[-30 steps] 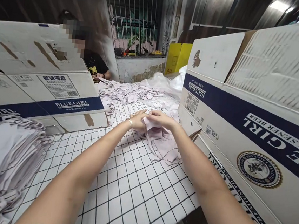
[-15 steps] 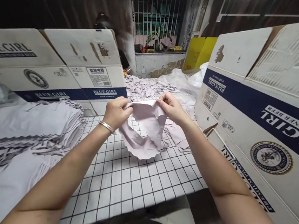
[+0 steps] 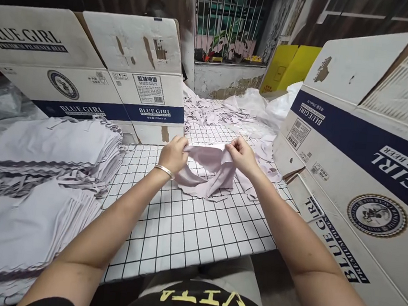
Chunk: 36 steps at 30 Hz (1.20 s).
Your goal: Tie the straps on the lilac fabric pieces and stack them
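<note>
two-handed hold on a soft fabric piece, seen from the wearer's head. the left hand [image 3: 174, 155], with a narrow silver-coloured metal bangle [image 3: 164, 171] at its wrist, is closed on one end of the upper edge of a pale lilac, limp cloth piece [image 3: 206, 189]; the right hand [image 3: 243, 157] pinches the other end between thumb and fingers. the edge runs nearly straight between the hands, and the rest of the cloth sags in a curved fold over a white worktop cover with a black grid [image 3: 185, 233]; whether its lowest part touches the cover cannot be told. just beyond the right hand lie loose, crumpled lilac cloth pieces [image 3: 269, 166]. at the left of the worktop are two layered stacks of flat, pale lilac cloth panels, one farther back [image 3: 51, 141] and one nearer [image 3: 12, 231]. a white cardboard carton with a navy band [image 3: 123, 90] stands behind the stacks; a similar white-and-navy carton [image 3: 339, 137] flanks the right side. between the cartons, farther back, spreads a heap of lilac cloth strips [image 3: 208, 112].
</note>
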Tool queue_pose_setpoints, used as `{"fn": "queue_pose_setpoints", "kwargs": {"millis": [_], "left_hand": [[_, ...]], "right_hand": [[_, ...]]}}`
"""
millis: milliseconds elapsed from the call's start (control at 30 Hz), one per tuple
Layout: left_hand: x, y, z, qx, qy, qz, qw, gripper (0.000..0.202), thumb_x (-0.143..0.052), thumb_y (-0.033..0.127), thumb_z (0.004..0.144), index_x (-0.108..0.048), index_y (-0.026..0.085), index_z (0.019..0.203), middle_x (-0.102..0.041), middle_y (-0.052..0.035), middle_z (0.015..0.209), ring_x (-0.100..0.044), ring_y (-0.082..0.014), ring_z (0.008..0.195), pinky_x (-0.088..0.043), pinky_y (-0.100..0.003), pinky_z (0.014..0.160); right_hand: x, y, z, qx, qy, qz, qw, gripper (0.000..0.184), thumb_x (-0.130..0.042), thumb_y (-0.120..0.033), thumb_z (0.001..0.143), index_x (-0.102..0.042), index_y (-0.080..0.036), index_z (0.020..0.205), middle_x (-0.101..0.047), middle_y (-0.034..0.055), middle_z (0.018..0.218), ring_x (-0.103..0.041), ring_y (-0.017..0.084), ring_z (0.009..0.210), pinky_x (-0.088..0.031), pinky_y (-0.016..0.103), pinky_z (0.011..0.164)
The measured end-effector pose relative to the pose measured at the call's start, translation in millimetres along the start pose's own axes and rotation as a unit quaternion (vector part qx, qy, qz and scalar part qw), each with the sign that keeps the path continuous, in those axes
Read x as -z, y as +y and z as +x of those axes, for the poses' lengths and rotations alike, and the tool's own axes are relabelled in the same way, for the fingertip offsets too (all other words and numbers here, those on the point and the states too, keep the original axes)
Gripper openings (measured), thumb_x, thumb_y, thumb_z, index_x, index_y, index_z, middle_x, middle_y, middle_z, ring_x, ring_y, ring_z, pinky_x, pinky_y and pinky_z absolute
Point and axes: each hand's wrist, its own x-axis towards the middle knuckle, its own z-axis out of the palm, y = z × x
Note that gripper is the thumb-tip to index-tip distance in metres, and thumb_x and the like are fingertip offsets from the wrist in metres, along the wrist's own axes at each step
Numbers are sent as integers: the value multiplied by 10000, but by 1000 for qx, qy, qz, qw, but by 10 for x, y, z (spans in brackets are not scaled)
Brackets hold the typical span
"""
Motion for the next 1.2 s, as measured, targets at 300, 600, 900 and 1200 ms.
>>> {"fn": "queue_pose_setpoints", "kwargs": {"millis": [300, 600, 900, 1200], "left_hand": [[-475, -126, 59, 51, -246, 179, 951, 332, -653, 518, 723, -676, 196, 802, -691, -90, 936, -562, -331, 1032, -350, -472, 915], [-337, -376, -16, 52, -282, -14, 958, 305, -573, 426, 787, -732, 192, 902, -693, -56, 1047, -615, -206, 938, -469, -282, 813], [-684, -398, 206, 29, -385, 24, 922, 348, -699, 420, 682, -727, 240, 978, -686, -45, 1067, -609, -237, 974, -450, -313, 858], [-505, -644, 140, 123, -312, -289, 896, 399, -655, 562, 682, -626, 170, 748, -621, -45, 811, -583, -172, 778, -461, -303, 739]], "right_hand": [[174, 760, -293, 49, -15, -295, 954, 54, -571, -250, 828, -544, -203, 827, -611, 89, 923, -517, 259, 889, -393, 370, 786], [-11, 788, -169, 13, -104, -194, 975, 75, -550, -227, 857, -607, -194, 893, -653, 51, 990, -585, 197, 912, -435, 321, 840], [-557, 607, 330, 4, -257, -252, 933, 326, -827, -239, 601, -665, -198, 881, -650, 83, 972, -567, 281, 990, -403, 424, 908], [-273, 667, -79, -34, -354, -144, 924, 322, -769, -399, 651, -674, -214, 897, -641, 39, 925, -569, 223, 909, -435, 288, 744]]}}
